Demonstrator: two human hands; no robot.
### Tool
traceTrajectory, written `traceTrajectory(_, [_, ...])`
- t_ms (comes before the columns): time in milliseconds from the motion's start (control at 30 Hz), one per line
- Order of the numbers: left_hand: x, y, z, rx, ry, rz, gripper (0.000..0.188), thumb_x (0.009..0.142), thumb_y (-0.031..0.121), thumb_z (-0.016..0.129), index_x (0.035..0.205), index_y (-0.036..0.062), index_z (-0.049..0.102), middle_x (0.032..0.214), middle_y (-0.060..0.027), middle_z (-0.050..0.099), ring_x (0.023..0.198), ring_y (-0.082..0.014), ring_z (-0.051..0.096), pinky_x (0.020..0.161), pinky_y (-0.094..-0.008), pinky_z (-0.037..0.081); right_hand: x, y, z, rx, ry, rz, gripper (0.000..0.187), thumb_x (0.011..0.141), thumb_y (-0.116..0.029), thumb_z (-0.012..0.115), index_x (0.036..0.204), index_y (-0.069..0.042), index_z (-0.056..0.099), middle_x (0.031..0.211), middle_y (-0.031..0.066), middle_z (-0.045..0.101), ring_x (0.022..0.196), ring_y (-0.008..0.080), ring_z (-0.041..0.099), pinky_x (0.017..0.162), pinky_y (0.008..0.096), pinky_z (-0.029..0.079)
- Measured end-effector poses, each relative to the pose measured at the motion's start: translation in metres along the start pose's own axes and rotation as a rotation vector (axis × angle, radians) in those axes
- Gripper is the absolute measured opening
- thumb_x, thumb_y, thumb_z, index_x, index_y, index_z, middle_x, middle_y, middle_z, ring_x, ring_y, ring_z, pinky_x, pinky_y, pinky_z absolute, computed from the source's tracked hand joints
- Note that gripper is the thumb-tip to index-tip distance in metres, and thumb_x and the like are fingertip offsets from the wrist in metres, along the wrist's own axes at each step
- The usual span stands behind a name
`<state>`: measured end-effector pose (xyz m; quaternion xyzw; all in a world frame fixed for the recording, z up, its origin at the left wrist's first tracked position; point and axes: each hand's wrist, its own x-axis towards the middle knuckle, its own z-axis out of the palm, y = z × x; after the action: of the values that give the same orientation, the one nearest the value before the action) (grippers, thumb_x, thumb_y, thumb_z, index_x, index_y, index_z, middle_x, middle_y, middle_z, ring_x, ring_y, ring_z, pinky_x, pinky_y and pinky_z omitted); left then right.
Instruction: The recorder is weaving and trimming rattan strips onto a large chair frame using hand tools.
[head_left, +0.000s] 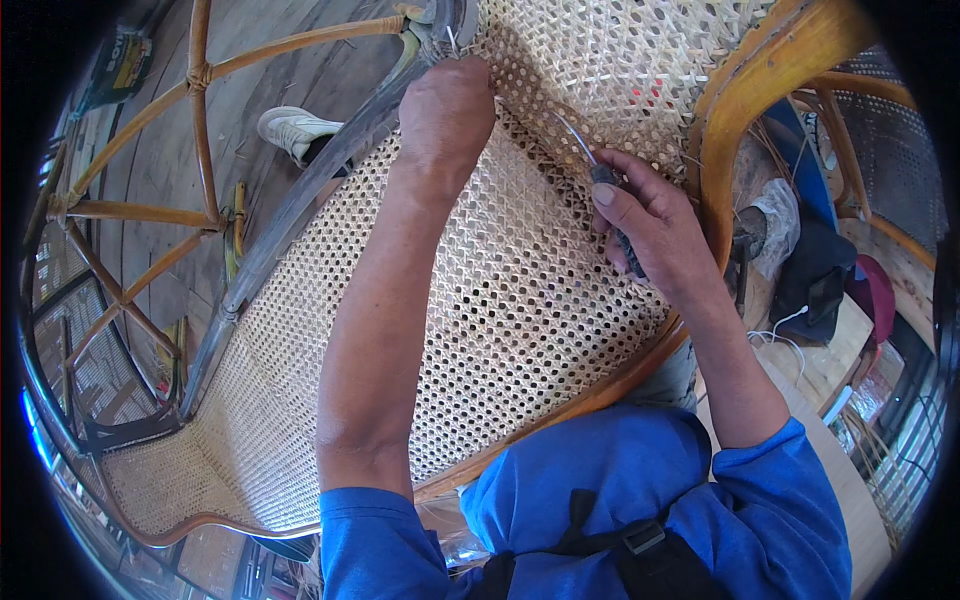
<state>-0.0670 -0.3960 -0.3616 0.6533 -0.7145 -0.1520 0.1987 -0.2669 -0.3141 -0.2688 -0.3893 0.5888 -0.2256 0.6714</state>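
A woven cane panel (520,330) with open holes spreads under my arms, set in a curved wooden chair frame (725,130). My left hand (450,110) is closed at the panel's far edge, beside the dark frame rail (290,215). A thin pale tip shows just beyond its fingers; what they grip is hidden. In my right hand (650,220) is an awl (578,138), its dark handle wrapped by the fingers. The awl's thin metal shaft points up and left over the cane, near the fold between the lower and upper woven parts (610,60).
Bent rattan poles (200,110) joined by wrapped bindings stand at the left. A white shoe (295,130) rests on the plank floor. At the right are a dark cloth (815,280), a maroon cap-like item (872,300), a white cable (785,330) and another cane chair (890,150).
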Motion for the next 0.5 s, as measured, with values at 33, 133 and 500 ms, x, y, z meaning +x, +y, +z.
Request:
traceTrajectory(33, [-0.001,0.002,0.000,0.045,0.003,0.000,0.007,0.078,0.008,0.058,0.079,0.0042,0.064,0.079,-0.0170,0.065,0.080,-0.0341,0.065,0.070,-0.0414,0.052,0.000,0.001,0.001,-0.034,0.004,-0.033,0.043,0.092,-0.023,0.059,0.127,0.000,0.047,0.074,-0.0002,0.053,0.052,0.0046,0.046,0.045,0.0198,0.038])
traceTrajectory(133, [-0.006,-0.001,-0.003,-0.010,0.007,0.011,0.010,0.081,0.012,0.060,0.084,0.0046,0.065,0.081,-0.0172,0.066,0.081,-0.0346,0.065,0.071,-0.0416,0.051,-0.001,0.004,0.000,-0.053,0.001,-0.051,0.043,0.092,-0.022,0.060,0.127,0.001,0.047,0.074,-0.0009,0.052,0.053,0.0043,0.046,0.046,0.0201,0.038])
traceTrajectory(500, [-0.003,-0.015,-0.010,-0.325,-0.098,-0.117,0.018,0.084,0.019,0.065,0.096,0.0052,0.068,0.082,-0.0127,0.068,0.073,-0.0201,0.065,0.070,-0.0328,0.050,0.002,0.006,-0.002,-0.072,-0.007,-0.052,0.047,0.090,-0.023,0.063,0.127,0.001,0.047,0.074,-0.0010,0.053,0.055,0.0040,0.047,0.049,0.0200,0.041])
